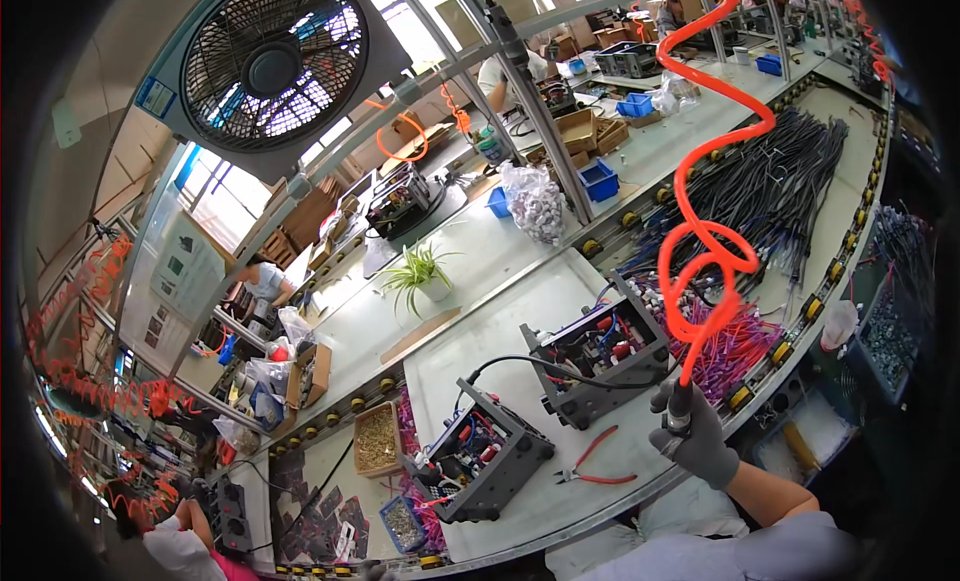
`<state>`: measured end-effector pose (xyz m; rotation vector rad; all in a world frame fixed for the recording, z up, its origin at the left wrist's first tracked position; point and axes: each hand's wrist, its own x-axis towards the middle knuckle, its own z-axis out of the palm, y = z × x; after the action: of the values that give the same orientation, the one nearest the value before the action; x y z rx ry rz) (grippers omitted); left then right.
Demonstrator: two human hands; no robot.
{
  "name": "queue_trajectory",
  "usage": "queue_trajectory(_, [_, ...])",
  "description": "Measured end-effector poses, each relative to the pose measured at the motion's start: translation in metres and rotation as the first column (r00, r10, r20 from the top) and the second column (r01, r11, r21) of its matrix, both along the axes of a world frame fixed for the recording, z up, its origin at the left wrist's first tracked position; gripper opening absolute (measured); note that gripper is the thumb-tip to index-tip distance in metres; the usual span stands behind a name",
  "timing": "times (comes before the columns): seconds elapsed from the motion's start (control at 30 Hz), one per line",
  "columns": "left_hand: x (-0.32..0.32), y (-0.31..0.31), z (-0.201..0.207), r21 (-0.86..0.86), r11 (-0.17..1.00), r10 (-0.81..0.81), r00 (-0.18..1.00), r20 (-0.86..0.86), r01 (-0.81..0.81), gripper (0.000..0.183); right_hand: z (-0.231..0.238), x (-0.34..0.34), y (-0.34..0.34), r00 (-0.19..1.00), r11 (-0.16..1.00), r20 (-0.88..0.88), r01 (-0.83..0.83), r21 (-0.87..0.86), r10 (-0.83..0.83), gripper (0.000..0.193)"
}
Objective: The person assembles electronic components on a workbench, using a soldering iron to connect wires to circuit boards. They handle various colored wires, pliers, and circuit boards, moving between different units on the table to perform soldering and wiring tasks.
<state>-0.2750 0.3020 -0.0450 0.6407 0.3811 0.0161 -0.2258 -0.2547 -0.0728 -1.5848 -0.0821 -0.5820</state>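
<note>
My pale table [575,508] carries a dark open casing [505,473] at near left; a second casing [597,379] farther right; red-handled cutters [608,479] lie near, right of the first.

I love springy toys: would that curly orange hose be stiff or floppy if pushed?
The curly orange hose would probably bend and bounce, since it hangs in loose loops. It might swing, because much of it dangles. Its lower end would likely move less, as the right hand grips the dark fitting there.
</note>
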Motion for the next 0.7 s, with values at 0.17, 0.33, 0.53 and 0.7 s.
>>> queue_trajectory(0.17, [0.024,-0.177,-0.034,-0.105,0.745,-0.662,0.75,0.014,0.659,0.03,-0.043,-0.003,0.017,0.999,0.993,-0.028,0.021,-0.115,-0.025,0.055])
queue_trajectory(0.33, [0.072,-0.268,-0.156,-0.471,0.353,-0.879,0.459,0.13,0.809,0.032,-0.051,0.011,0.029,0.997,0.91,0.013,-0.058,-0.411,0.07,0.041])
queue_trajectory(0.53, [0.079,-0.34,-0.135,-0.243,0.575,-0.783,0.612,0.114,0.781,0.029,-0.017,0.029,0.041,0.941,0.928,0.134,-0.331,0.17,0.311,0.042])
queue_trajectory(0.7, [0.08,-0.341,-0.102,-0.37,0.649,-0.675,0.727,0.125,0.665,0.028,0.028,0.024,0.053,0.871,0.682,0.316,-0.491,0.543,0.376,0.051])
